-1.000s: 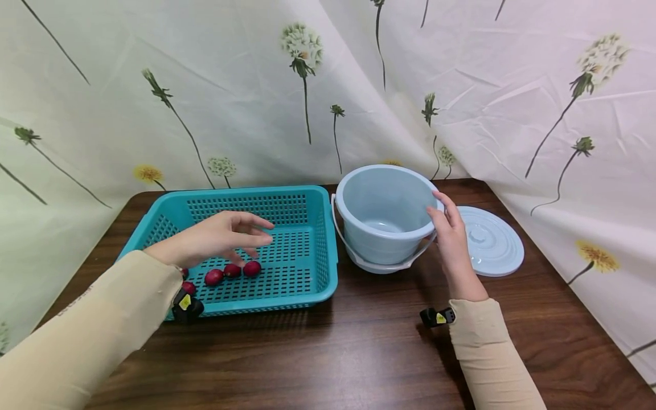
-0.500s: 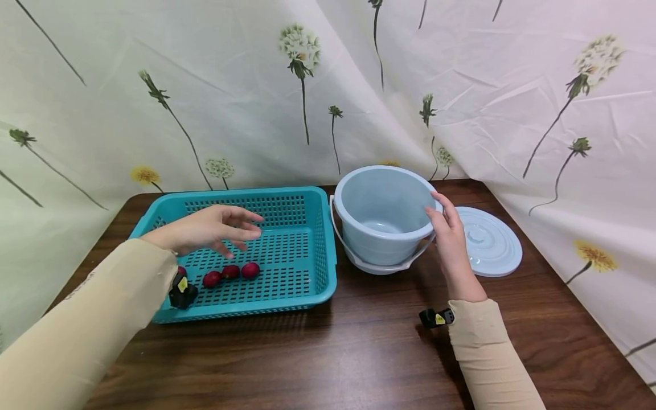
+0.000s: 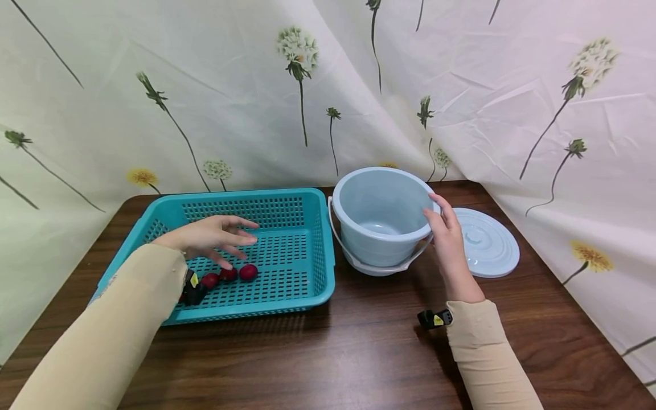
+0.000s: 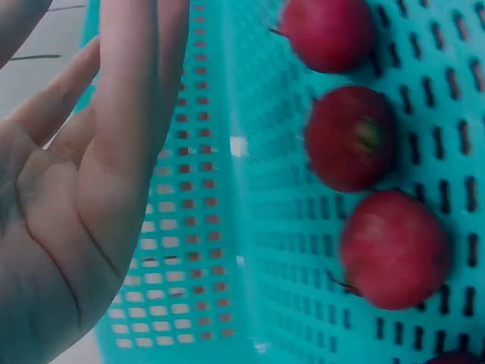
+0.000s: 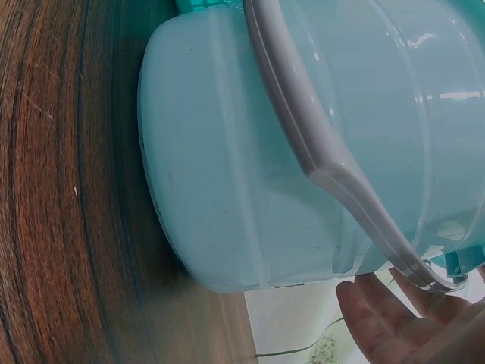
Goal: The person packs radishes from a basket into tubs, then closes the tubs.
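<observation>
My left hand point(image 3: 210, 236) hovers over the left part of a teal perforated basket point(image 3: 319, 298), fingers spread and holding nothing. Below its fingertips several red radishes point(image 3: 248, 272) lie in a row on the basket floor. Close up in the left wrist view, one radish point(image 4: 394, 250) shows a thin root tail; the palm stands beside the row, apart from it. With my right hand point(image 3: 447, 239) I hold the right rim of a light blue bucket point(image 3: 376, 250), thumb over the edge. The right wrist view shows fingers outside the bucket wall, near the bucket's pale handle point(image 5: 292, 98).
A round light blue lid point(image 3: 489, 245) lies on the dark wooden table point(image 3: 328, 364) to the right of the bucket. Basket and bucket stand side by side. Behind them hangs a white cloth point(image 3: 230, 102) printed with dandelions.
My left hand first drew back left and up, then came down closer over the radishes, its fingers staying loose. The right hand keeps its place on the bucket rim.
</observation>
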Demonstrator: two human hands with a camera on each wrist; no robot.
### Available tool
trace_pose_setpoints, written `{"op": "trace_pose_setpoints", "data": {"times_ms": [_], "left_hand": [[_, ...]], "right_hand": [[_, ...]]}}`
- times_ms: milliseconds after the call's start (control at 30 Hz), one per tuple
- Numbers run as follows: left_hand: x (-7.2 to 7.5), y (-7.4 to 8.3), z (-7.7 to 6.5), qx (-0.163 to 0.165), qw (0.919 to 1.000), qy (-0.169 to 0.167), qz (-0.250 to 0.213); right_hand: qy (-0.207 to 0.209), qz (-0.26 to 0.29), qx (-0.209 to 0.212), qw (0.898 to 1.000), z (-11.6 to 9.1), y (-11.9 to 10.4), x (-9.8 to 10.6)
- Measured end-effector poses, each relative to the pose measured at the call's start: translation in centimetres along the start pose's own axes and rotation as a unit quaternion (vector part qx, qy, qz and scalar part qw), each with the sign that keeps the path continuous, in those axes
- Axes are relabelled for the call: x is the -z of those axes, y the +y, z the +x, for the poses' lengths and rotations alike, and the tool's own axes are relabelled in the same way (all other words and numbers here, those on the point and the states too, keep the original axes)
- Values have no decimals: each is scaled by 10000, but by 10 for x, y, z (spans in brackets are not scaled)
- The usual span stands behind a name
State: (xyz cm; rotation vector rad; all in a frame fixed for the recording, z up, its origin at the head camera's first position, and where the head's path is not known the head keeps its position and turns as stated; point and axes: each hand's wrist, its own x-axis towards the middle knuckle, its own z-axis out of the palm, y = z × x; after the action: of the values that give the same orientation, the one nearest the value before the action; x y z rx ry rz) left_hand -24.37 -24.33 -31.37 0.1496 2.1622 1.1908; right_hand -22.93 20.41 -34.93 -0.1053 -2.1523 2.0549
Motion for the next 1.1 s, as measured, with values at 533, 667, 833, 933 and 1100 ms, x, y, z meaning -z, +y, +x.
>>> {"op": "trace_pose_setpoints", "data": {"times_ms": [533, 667, 833, 933, 1100], "left_hand": [[-7, -28, 10, 555, 9969, -423, -372], [-6, -28, 12, 525, 9956, -607, -483], [-8, -30, 15, 551, 9941, -782, -502], [-9, -32, 18, 546, 9945, -808, -392], [-9, -32, 21, 548, 9959, -722, -51]], "right_hand": [[0, 31, 40, 10000, 2, 1, 0], [-24, 38, 64, 10000, 2, 1, 0], [-18, 4, 103, 9999, 2, 0, 1], [-3, -14, 111, 9999, 2, 1, 1], [16, -19, 109, 9999, 1, 0, 2]]}}
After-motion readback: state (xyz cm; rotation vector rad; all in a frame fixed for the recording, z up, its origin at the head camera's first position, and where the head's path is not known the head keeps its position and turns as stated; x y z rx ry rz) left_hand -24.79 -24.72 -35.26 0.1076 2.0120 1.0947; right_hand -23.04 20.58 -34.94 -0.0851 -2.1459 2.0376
